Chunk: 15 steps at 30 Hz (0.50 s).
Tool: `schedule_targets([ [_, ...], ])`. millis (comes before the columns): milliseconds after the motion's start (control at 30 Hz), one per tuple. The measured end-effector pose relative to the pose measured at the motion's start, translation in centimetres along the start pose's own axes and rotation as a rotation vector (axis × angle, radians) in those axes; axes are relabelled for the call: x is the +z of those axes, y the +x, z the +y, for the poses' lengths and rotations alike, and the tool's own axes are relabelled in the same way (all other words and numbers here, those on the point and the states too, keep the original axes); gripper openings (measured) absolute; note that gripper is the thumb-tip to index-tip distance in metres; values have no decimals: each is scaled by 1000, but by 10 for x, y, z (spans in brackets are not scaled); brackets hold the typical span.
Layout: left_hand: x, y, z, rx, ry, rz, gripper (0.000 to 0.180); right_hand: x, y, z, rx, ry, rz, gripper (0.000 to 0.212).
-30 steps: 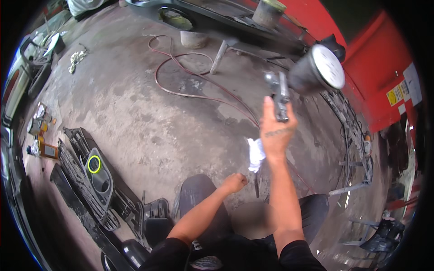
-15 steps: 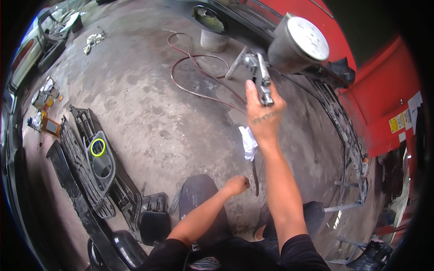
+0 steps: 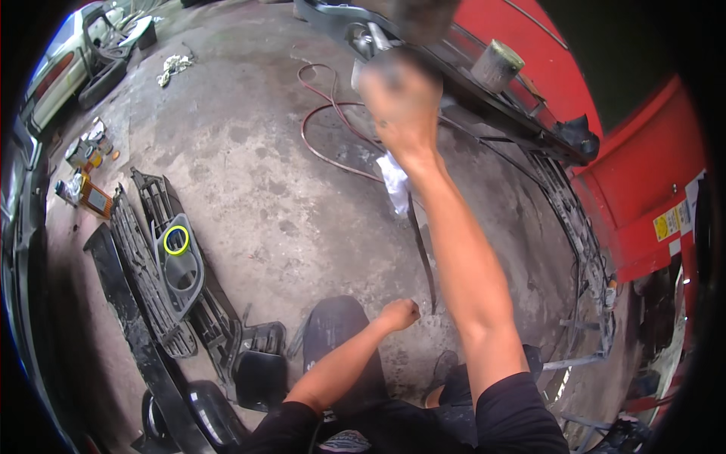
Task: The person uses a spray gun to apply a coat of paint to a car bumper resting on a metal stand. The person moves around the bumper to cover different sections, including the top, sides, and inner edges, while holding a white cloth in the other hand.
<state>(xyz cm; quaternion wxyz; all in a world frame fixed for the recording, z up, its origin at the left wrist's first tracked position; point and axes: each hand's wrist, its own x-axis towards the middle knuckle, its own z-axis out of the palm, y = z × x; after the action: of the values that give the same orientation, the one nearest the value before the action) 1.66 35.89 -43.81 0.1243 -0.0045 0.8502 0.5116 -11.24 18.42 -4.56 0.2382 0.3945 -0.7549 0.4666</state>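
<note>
My right hand (image 3: 404, 98) reaches far forward, its fingers smeared by blur, wrapped round a metal spray gun (image 3: 372, 36). The gun's cup shows as a dark blur above the fingers. Its front part lies over a long dark bumper-like car part (image 3: 333, 17). A reddish hose (image 3: 342, 168) loops over the floor, left of my right wrist. Below that wrist hangs a white cloth (image 3: 394, 185), wrapped about a dark hose. My left hand (image 3: 398, 314) is curled into a fist beside my left knee, with nothing seen sticking out of it.
Black grille and trim pieces (image 3: 166, 303) lie at the left, one with a yellow-green ring (image 3: 176, 240). Small cans and bottles (image 3: 85, 185) stand beyond them. A stained can (image 3: 496, 65) sits on the dark part, near a red car panel (image 3: 628, 204). Metal framing (image 3: 586, 250) stands at the right.
My right hand has moved forward and left with the spray gun, over the dark part. The can behind is now uncovered. My left hand stays curled, nearly in place.
</note>
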Motion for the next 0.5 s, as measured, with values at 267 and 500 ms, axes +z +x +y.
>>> schedule_targets([
  [267,9,8,-7,9,-20,-32,22,-30,-31,11,-23,-47,115,28],
  [500,8,9,-17,-26,-3,-73,22,-121,-97,50,292,-166,308,24],
])
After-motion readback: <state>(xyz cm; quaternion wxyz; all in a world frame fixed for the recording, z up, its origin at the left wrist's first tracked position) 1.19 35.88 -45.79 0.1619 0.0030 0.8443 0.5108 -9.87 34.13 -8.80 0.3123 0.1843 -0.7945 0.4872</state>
